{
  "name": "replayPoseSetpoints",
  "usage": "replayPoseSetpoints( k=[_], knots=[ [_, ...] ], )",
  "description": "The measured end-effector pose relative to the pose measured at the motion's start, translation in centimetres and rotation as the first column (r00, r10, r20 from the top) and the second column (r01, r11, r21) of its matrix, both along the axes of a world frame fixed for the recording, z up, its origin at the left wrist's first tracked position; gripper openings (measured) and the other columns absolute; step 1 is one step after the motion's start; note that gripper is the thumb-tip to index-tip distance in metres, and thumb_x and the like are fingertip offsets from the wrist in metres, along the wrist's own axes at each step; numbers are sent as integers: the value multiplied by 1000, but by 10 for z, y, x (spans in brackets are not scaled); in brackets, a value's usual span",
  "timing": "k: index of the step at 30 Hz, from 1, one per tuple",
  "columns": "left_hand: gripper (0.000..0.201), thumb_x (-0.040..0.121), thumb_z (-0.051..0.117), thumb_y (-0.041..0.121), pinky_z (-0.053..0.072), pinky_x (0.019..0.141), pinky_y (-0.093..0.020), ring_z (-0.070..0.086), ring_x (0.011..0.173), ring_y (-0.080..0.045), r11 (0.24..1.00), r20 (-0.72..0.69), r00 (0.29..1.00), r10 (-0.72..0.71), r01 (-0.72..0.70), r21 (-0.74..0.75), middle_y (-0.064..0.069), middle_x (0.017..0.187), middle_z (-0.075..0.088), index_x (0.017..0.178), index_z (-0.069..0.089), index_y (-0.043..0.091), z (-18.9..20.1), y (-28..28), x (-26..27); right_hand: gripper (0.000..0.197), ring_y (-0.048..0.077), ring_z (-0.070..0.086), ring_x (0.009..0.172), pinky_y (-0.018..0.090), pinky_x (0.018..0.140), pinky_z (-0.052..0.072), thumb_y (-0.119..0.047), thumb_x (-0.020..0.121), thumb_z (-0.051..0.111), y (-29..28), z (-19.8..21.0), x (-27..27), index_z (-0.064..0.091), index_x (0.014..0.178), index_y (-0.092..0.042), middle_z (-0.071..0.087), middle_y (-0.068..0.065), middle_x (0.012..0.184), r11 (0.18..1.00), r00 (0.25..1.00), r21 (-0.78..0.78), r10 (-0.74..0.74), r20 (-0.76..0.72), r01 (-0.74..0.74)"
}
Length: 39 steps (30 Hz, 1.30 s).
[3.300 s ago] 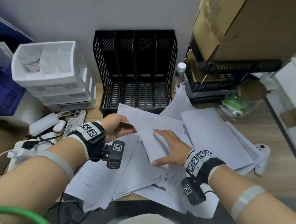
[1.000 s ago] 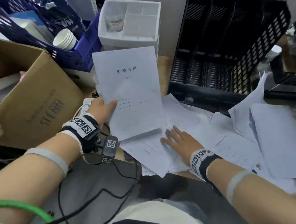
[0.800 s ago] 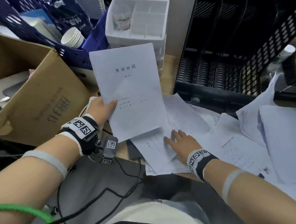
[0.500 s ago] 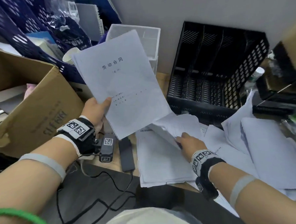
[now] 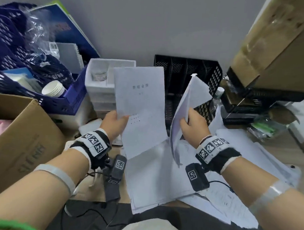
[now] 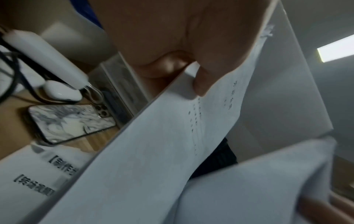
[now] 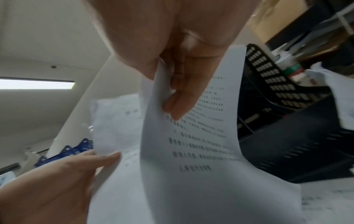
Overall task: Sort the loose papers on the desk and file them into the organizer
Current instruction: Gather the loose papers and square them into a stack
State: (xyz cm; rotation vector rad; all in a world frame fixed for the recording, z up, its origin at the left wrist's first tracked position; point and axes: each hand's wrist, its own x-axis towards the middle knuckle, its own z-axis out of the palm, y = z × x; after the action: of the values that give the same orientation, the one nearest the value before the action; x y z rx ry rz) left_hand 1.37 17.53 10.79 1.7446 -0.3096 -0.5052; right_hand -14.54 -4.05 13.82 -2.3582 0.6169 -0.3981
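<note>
My left hand (image 5: 114, 123) pinches a white title sheet (image 5: 139, 107) by its left edge and holds it upright; its thumb (image 6: 203, 84) lies on the printed face of that title sheet (image 6: 153, 151). My right hand (image 5: 191, 124) grips a second printed sheet (image 5: 187, 106), lifted and curved, its fingers (image 7: 180, 97) against the text side of this printed sheet (image 7: 201, 151). The left hand (image 7: 57, 181) shows in the right wrist view too. Both sheets hang in front of the black mesh organizer (image 5: 214, 79) by the wall. More loose papers (image 5: 158, 176) lie spread on the desk below.
A cardboard box (image 5: 18, 139) stands at the left, a blue crate (image 5: 67, 100) with paper cups behind it, white drawers (image 5: 98, 87) beside the organizer. A phone (image 6: 70, 121) and earbud case (image 6: 61, 92) lie on the desk. Black shelves with a box (image 5: 274, 51) rise at the right.
My right hand has picked a sheet off the pile and raised it beside the organizer. The left hand has carried the title sheet rightward, in front of the organizer.
</note>
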Motion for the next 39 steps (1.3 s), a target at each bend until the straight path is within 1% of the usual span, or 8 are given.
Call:
replayPoseSetpoints(
  k=[3, 6, 10, 13, 18, 23, 29, 39],
  knots=[
    [21, 85, 57, 27, 54, 91, -47, 67, 100, -29, 980, -31, 982, -186, 184, -78, -7, 107, 72, 101, 70, 21, 9, -17, -22, 33, 21, 65, 80, 44, 73, 58, -21, 91, 48, 22, 6, 16, 49, 124, -22, 62, 3, 100, 982, 985, 88, 171, -32, -168],
    [37, 93, 63, 37, 54, 91, -54, 66, 98, -32, 947, -68, 950, -304, 295, -126, -23, 112, 69, 120, 64, 11, 15, -26, -34, 67, 24, 57, 120, 37, 104, 46, -27, 93, 55, 43, 7, 29, 25, 152, -20, 48, 8, 144, 963, 959, 59, 269, -93, -264],
    [51, 90, 68, 38, 55, 99, -44, 66, 120, -25, 909, 3, 922, -386, 381, -171, -8, 131, 67, 135, 56, 18, 14, -30, -38, 95, 21, 51, 120, 36, 104, 46, -28, 85, 69, 50, 1, 28, 5, 155, -30, 40, 8, 138, 893, 892, 204, 432, -134, -402],
    [33, 92, 68, 24, 55, 98, -49, 69, 113, -22, 961, 127, 955, -269, 276, -37, -4, 122, 71, 124, 64, 16, -1, -25, -28, 77, 14, 52, 119, 27, 100, 45, -13, 86, 65, 41, -15, 19, 29, 149, -36, 48, 3, 131, 842, 851, 270, 511, -123, -467],
    [14, 96, 60, 12, 53, 98, -56, 69, 106, -31, 981, 84, 983, -165, 154, 119, -12, 113, 72, 101, 67, 23, -30, -9, -6, 29, 21, 64, 101, 36, 97, 50, -7, 85, 57, -4, -85, -17, 63, 110, -20, 65, 7, 114, 962, 947, 265, 138, -291, -59],
    [5, 88, 62, 31, 55, 92, -55, 70, 100, -33, 961, 106, 984, -140, 110, 255, -10, 105, 75, 87, 67, 30, -55, 3, 8, 46, 33, 58, 112, 39, 98, 48, -27, 84, 58, -54, -168, -93, 47, 128, -20, 49, 14, 130, 955, 559, 81, -98, -823, 286],
    [16, 97, 60, 9, 53, 96, -53, 70, 95, -29, 973, -52, 984, -170, 176, 150, 6, 89, 78, 94, 70, 22, -62, -24, -9, 55, 35, 46, 123, 42, 99, 46, -27, 81, 65, -85, -183, -128, 43, 130, -17, 43, 16, 130, 895, 512, -176, -386, -768, 410],
    [17, 96, 58, 3, 48, 102, -59, 65, 111, -40, 967, -159, 961, -228, 242, 77, -19, 116, 69, 109, 66, 12, -68, -123, -37, 89, 35, 20, 143, 53, 108, 36, -41, 74, 72, -170, -193, -161, 21, 145, -22, 19, 13, 154, 871, 543, -159, -422, -726, 465]
  ],
)
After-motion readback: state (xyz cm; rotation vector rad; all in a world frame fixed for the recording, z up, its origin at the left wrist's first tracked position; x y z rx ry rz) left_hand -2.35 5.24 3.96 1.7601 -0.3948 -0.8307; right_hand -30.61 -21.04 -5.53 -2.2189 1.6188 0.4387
